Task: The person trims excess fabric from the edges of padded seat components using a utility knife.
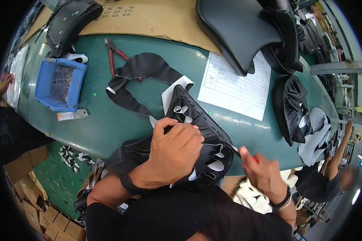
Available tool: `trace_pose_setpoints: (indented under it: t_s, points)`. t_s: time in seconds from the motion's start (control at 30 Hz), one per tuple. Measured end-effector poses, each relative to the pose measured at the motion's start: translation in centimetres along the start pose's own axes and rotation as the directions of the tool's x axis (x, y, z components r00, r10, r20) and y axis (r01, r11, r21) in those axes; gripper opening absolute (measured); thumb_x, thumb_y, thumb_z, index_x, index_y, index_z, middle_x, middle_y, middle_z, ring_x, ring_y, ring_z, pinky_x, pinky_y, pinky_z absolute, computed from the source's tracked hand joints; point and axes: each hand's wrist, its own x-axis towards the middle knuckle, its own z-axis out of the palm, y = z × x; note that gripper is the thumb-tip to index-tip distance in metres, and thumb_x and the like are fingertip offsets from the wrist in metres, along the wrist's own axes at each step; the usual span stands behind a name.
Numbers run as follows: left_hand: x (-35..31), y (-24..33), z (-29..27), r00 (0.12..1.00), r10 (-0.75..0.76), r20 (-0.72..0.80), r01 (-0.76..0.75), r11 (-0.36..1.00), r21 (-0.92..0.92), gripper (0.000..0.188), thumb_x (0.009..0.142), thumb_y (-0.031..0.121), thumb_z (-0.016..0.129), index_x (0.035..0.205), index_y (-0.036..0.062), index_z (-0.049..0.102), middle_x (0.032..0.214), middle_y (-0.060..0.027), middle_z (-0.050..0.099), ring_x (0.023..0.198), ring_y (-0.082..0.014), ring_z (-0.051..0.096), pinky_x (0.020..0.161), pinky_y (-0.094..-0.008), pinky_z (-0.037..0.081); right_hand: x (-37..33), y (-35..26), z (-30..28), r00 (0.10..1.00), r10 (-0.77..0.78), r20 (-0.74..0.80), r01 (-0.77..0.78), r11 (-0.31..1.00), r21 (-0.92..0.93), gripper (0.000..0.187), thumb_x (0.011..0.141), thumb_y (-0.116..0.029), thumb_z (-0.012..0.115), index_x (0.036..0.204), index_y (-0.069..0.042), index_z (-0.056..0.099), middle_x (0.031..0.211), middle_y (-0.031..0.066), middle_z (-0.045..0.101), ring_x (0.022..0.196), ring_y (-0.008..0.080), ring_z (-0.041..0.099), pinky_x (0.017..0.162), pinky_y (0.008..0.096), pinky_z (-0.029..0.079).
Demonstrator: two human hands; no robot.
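Note:
A black padded seat part (207, 122) lies in front of me at the table's near edge, its gathered cover and white fabric tabs facing up. On that cover rests my left hand (175, 150), fingers curled closed on the black material. At the part's right edge my right hand (263, 174) is closed around a red-handled tool (254, 159). Its thin metal end meets the rim of the part; the grip hides most of the handle, so its exact kind is unclear. Beyond my left hand, a loose black strip of cover material (149, 66) curves across the table.
Red-handled cutting pliers (112, 58) and a blue bin (40, 86) of small metal pieces lie left on the green table (104, 132). Beyond are cardboard (149, 24), a printed sheet (233, 90) and black cushions (237, 30). Other people are at both sides.

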Motion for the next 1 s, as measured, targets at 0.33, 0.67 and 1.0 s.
trace_pose_setpoints:
  t_s: [0.33,0.67,1.0]
  points:
    - [1.6,0.6,-1.3,0.983,-0.018,0.183,0.083,0.931,-0.355,0.008,0.082,0.008,0.059,0.088,0.0033,0.057,0.093,-0.0124,0.063,0.084,-0.0261,0.058,0.077,-0.0387,0.04,-1.3,-0.8,1.3,0.986,0.114,-0.124,-0.111,0.993,0.036,0.053,0.083,-0.011,0.068,0.134,-0.015,0.052,0.07,0.0118,0.052,0.054,0.0321,0.054,0.048,0.0407,0.041]
    - [4.4,-0.1,1.0,0.976,-0.074,0.207,0.138,0.939,-0.314,0.028,0.082,0.019,0.066,0.063,0.0039,0.052,0.07,-0.0059,0.047,0.073,-0.0194,0.046,0.068,-0.0328,0.034,-0.9,0.4,3.0,0.998,0.008,-0.057,0.001,0.988,0.152,0.056,0.087,-0.016,0.064,0.139,-0.017,0.046,0.073,0.0124,0.056,0.056,0.0346,0.056,0.052,0.0447,0.043]
    - [4.6,2.0,-1.2,0.922,0.032,0.387,-0.057,0.997,0.054,0.03,0.078,0.032,0.07,0.084,0.0059,0.057,0.072,-0.0071,0.055,0.068,-0.0253,0.054,0.06,-0.0325,0.043,-2.5,-0.7,3.4,0.968,0.119,-0.221,-0.074,0.977,0.202,0.056,0.084,-0.015,0.067,0.137,-0.008,0.047,0.08,0.0148,0.063,0.061,0.034,0.06,0.056,0.0455,0.046]
